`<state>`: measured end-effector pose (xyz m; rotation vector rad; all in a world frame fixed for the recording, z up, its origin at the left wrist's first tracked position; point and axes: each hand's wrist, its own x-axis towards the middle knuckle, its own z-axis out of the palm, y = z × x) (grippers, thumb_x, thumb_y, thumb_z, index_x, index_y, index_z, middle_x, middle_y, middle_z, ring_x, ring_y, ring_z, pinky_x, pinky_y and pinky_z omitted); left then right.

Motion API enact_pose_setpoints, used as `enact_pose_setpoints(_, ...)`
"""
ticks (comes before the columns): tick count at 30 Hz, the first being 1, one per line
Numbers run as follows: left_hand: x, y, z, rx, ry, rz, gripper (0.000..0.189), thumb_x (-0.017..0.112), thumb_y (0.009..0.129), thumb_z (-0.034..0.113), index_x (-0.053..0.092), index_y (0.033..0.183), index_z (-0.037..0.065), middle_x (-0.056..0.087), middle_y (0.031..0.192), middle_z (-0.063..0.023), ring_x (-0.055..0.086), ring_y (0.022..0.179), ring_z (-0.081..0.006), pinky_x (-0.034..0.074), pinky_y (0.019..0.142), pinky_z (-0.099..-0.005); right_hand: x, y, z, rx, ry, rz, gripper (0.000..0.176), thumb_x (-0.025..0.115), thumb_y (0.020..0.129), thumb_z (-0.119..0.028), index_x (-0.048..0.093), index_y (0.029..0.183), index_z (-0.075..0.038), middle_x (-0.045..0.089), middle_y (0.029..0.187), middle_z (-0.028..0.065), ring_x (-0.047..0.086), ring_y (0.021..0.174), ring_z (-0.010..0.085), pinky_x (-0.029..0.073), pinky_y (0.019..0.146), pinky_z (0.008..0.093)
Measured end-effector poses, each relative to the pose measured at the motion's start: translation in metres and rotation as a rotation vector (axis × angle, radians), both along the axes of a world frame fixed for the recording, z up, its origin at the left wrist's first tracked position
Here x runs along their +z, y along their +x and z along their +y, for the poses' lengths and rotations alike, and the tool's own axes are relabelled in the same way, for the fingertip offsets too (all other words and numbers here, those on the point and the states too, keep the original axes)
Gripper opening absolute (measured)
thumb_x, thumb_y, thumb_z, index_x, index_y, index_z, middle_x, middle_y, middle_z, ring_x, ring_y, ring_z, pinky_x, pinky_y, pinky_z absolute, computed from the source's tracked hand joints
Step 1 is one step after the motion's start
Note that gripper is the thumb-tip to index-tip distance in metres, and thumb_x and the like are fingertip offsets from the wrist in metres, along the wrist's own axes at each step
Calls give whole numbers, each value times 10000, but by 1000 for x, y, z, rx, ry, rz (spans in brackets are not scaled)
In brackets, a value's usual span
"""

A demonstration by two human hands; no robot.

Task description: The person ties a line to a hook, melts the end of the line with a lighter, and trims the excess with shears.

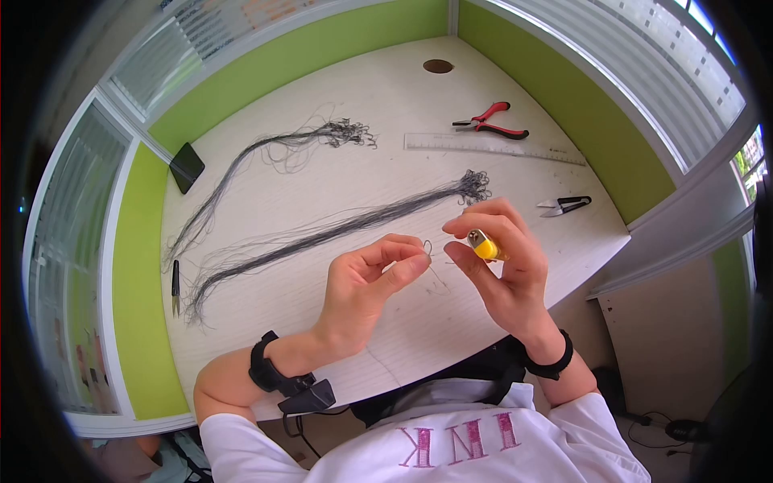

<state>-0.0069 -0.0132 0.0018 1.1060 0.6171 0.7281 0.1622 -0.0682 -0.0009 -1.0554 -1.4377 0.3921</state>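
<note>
Between its thumb and forefinger, my left hand [374, 282] pinches a small dark wire loop [427, 248], with thin thread trailing below it. Just to the right, my right hand [503, 262] has its fingers curled round a yellow lighter [485, 245] whose metal top faces up; its thumb and forefinger tips are apart. Beyond both hands, a long bundle of dark threads [322, 235] lies diagonally on the white table [322, 366], with hooked ends by my right fingers. A second, looser thread bundle [241, 161] with hooked ends curves across the back left.
Red-handled pliers [503, 129] lie at the back right beside a clear ruler [491, 148]. Black snips [565, 206] are at the right, another pair [175, 286] at the left edge. A black flat object [187, 167] leans near the green partition [145, 241].
</note>
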Motion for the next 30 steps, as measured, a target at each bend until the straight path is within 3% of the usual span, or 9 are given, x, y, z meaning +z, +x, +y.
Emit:
enact_pose_setpoints(2, -1, -1, 1, -43, -47, -4, 151, 623, 836, 92, 636, 939, -18, 559, 1023, -44, 515, 894, -79, 414, 773, -207, 6, 9, -1, 36, 32, -164, 405, 582, 607, 142, 644, 953, -58, 527, 904, 64, 552, 743, 184, 458, 594, 282)
enact_pose_setpoints(7, 3, 0, 1, -164, -36, -4, 154, 625, 834, 86, 634, 940, -25, 568, 1013, -48, 522, 892, -81, 417, 783, -213, 10, 18, 1, 102, -22, -246, 353, 605, 614, 121, 641, 914, -60, 529, 879, 61, 560, 733, 183, 455, 580, 286)
enact_pose_setpoints(14, 6, -1, 2, -130, 162, 88, 87, 583, 827, 44, 620, 878, -16, 550, 1000, -61, 505, 896, -98, 406, 815, -243, 10, 17, 1, 143, -58, -246, 268, 649, 647, 68, 600, 886, -42, 536, 854, 65, 574, 715, 212, 475, 584, 291)
enact_pose_setpoints(17, 5, -2, 3, -91, 245, 108, 63, 602, 808, 21, 619, 861, -9, 555, 973, -54, 506, 865, -89, 410, 751, -228, 10, 17, -1, 155, -105, -246, 267, 656, 655, 58, 591, 898, -32, 540, 853, 65, 584, 732, 217, 486, 605, 294)
enact_pose_setpoints(19, 4, -3, 7, -42, 577, 220, 63, 633, 770, 13, 619, 831, 11, 574, 925, -44, 514, 816, -81, 399, 667, -217, 11, 16, -2, 158, -126, -236, 255, 657, 664, 51, 591, 897, -29, 543, 856, 67, 586, 734, 218, 487, 609, 294)
enact_pose_setpoints(22, 8, -2, 7, 17, 796, 282, 83, 652, 731, 12, 622, 804, 37, 591, 879, -34, 521, 766, -82, 376, 614, -214, 12, 14, -6, 163, -184, -221, 230, 660, 682, 34, 594, 894, -25, 548, 857, 71, 590, 731, 219, 488, 614, 292)
enact_pose_setpoints(27, 8, 0, 9, 50, 910, 324, 101, 664, 703, 14, 623, 788, 52, 603, 872, -39, 539, 747, -99, 382, 598, -215, 17, 16, -7, 142, -214, -237, 168, 666, 709, -27, 600, 862, -8, 551, 805, 76, 586, 699, 218, 477, 603, 292)
enact_pose_setpoints(30, 6, 5, 9, 92, 988, 318, 98, 678, 698, 26, 627, 779, 50, 610, 883, -41, 566, 774, -123, 410, 610, -225, 14, 18, -8, 127, -362, -174, 152, 654, 734, -76, 599, 841, 17, 552, 756, 79, 569, 666, 193, 452, 593, 273)
